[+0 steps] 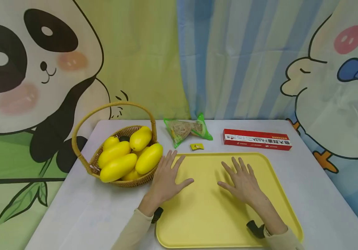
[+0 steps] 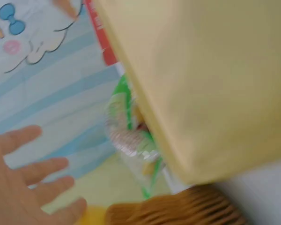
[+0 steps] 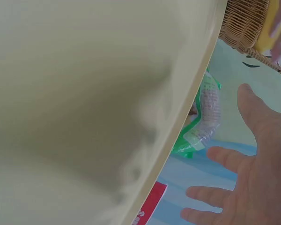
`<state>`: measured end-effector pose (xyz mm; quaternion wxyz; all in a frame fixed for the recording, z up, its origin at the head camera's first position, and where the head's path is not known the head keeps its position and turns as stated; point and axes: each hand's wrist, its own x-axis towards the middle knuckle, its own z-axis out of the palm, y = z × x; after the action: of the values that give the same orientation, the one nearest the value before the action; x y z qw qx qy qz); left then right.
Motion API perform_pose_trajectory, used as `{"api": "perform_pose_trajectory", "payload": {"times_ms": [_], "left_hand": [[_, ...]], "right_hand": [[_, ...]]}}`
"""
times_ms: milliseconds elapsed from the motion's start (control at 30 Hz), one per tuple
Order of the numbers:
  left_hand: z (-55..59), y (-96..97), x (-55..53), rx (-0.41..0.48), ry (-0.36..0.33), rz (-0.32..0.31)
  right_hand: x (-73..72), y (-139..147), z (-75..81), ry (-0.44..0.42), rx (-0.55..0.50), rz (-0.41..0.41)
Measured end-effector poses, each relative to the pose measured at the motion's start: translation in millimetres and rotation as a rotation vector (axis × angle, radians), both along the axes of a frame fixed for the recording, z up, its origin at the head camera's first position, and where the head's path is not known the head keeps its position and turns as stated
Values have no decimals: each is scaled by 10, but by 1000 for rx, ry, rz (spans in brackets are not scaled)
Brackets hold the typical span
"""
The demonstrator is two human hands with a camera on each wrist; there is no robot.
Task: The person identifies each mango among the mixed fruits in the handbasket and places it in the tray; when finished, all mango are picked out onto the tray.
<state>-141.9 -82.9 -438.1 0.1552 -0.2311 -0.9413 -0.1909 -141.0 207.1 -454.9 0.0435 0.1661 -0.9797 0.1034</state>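
Observation:
Both hands hover over a yellow tray (image 1: pixel 210 215) with fingers spread and nothing held. My left hand (image 1: pixel 166 178) is over the tray's left side, its fingertips close beside a wicker basket (image 1: pixel 149 178) in the head view. Several yellow mango-like fruits (image 1: pixel 119 167) fill the basket, along with a small dark item (image 1: pixel 124 138) mostly hidden among them. Over the tray's right half is my right hand (image 1: pixel 243 182), casting a shadow on it. The left wrist view shows the left hand (image 2: pixel 23 187) with straight fingers; the right wrist view shows the right hand (image 3: pixel 257 173) likewise.
Behind the tray lie a green-edged clear packet (image 1: pixel 186 130), a small yellow wrapped piece (image 1: pixel 196 146) and a red pasta box (image 1: pixel 257 139). The basket's tall handle (image 1: pixel 116 104) arches above the fruit. A cartoon-printed curtain (image 1: pixel 229 62) hangs behind the white table (image 1: pixel 73 215).

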Motion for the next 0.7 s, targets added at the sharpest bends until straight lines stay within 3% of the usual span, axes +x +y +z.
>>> {"api": "perform_pose_trajectory", "payload": {"times_ms": [133,333,567,700], "left_hand": [[170,-110,17,105,135,-59],[424,-371,52,231,289,-35],[624,-864,67,387,495,164],[712,-1185,116,450,562,273]], "right_hand": [[-14,-29,19,20,-6,28],[-75,-104,102,56,-37,80],[-130,-236,224,-5,-94,127],[-171,-306,281,-28,-131,144]]}}
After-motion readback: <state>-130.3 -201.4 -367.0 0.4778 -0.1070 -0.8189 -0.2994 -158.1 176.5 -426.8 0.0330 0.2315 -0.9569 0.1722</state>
